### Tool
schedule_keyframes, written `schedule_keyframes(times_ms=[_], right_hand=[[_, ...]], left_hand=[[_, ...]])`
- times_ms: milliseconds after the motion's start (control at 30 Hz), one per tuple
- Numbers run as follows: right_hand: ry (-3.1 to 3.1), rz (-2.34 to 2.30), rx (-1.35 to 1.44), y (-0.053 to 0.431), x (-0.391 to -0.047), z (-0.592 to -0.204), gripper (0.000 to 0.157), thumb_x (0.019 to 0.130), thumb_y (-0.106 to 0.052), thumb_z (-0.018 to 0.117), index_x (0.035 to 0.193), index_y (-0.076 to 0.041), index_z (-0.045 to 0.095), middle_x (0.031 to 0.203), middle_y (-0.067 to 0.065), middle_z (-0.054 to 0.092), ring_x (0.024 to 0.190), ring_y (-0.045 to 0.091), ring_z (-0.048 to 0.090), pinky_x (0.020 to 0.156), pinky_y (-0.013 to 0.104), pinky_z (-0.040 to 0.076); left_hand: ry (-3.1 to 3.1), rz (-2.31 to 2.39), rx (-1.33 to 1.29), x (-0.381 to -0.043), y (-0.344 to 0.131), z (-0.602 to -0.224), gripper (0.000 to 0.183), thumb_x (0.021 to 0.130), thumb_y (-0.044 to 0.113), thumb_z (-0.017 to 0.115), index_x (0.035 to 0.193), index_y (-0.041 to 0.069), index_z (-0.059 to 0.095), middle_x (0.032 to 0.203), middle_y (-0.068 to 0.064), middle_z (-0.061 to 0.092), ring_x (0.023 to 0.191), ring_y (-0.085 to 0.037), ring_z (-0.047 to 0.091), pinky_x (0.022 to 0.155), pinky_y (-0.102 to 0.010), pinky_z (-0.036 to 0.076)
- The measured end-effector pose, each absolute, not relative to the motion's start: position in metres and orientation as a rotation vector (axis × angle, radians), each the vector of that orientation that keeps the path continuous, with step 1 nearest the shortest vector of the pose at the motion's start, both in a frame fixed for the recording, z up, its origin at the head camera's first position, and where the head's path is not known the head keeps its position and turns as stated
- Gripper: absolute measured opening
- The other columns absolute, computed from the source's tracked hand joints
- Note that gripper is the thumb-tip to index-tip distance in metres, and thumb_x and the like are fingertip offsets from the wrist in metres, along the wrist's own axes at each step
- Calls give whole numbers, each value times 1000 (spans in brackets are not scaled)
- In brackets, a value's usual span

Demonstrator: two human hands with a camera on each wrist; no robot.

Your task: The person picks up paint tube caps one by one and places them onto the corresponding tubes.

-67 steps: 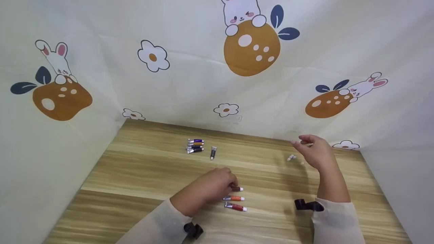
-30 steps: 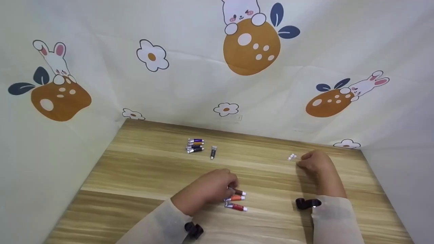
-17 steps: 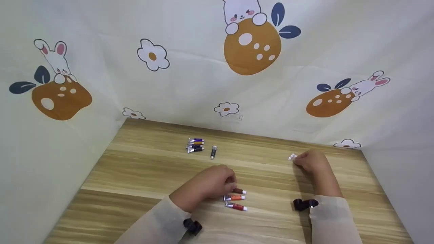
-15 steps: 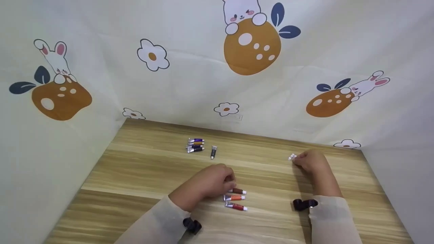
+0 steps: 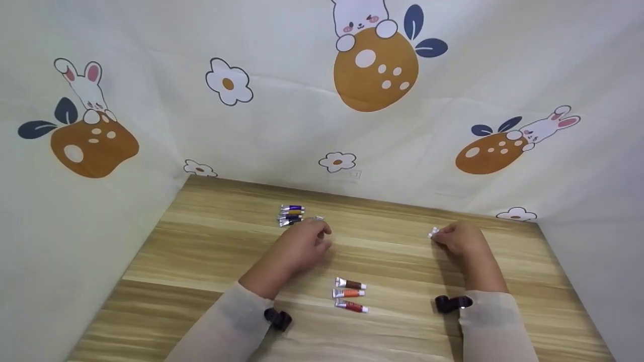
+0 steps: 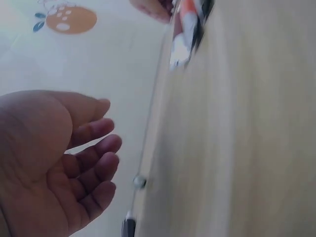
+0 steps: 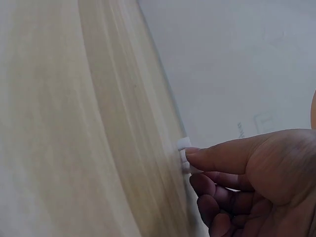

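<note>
My left hand (image 5: 301, 247), fingers loosely bent with nothing between them, hovers over the table just in front of the back tubes. It covers most of a black paint tube (image 5: 318, 218), whose silver end shows past the fingers. In the left wrist view the palm and curved fingers are bare. Brown (image 5: 352, 283), orange (image 5: 349, 293) and red (image 5: 352, 305) paint tubes lie in a column at the middle front. At the back right my right hand (image 5: 460, 237) pinches at small white pieces (image 5: 433, 233) with thumb and forefinger; the right wrist view shows the thumb over them (image 7: 183, 154).
Left of my left hand, several paint tubes (image 5: 292, 207) lie side by side, purple and ochre among them. A printed cloth (image 5: 282, 125) with rabbits and oranges walls the wooden table (image 5: 201, 251) at the back and sides. Black wrist mounts (image 5: 453, 303) sit on both sleeves.
My left hand has let go of the brown tube, now lined up above the orange one, and moved back and left. The right hand came down and slid slightly left against the white pieces.
</note>
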State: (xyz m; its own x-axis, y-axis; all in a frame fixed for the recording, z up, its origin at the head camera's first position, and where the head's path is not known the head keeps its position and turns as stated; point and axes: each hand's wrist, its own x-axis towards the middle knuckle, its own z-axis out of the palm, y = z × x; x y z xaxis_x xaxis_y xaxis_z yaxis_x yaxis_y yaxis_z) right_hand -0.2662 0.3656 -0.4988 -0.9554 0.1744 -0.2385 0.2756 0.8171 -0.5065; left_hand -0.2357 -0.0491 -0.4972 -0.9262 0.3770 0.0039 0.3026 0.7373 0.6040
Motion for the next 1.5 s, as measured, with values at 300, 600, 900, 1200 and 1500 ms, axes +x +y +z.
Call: schedule_keyframes(times_ms=[300, 600, 900, 1200, 1500], right_hand=[[2835, -813, 338, 357, -263, -483, 38, 95, -39, 77, 109, -4, 79, 104, 12, 75, 94, 26, 64, 75, 33, 51], [2847, -874, 315, 349, -263, -474, 40, 100, -42, 71, 115, -6, 79, 118, 17, 76, 100, 27, 68, 77, 33, 55], [2913, -873, 215, 341, -262, -468, 40, 100, -41, 72, 112, -4, 79, 116, 18, 77, 98, 27, 69, 77, 34, 55], [2928, -933, 152, 326, -258, -461, 35, 100, -41, 74, 108, -7, 80, 107, 12, 78, 91, 23, 70, 74, 31, 54], [2914, -965, 103, 314, -253, -451, 33, 101, -41, 73, 110, -10, 79, 107, 9, 77, 85, 20, 67, 72, 31, 54]], left_hand=[[2938, 1074, 331, -259, -76, -506, 46, 98, 20, 78, 142, 15, 66, 136, -6, 68, 127, -26, 63, 112, -46, 52], [2944, 1114, 283, -268, -89, -520, 56, 94, 22, 84, 146, 21, 65, 149, -5, 64, 143, -32, 55, 122, -50, 44], [2926, 970, 191, -271, -95, -525, 50, 98, 22, 78, 146, 21, 65, 158, -7, 58, 151, -34, 49, 127, -53, 39], [2961, 1001, 194, -272, -98, -528, 26, 97, 13, 78, 123, 13, 76, 132, -9, 68, 127, -31, 65, 113, -47, 54], [2928, 1009, 186, -271, -98, -527, 17, 101, 13, 72, 117, 9, 76, 136, -12, 63, 126, -32, 65, 110, -47, 55]])
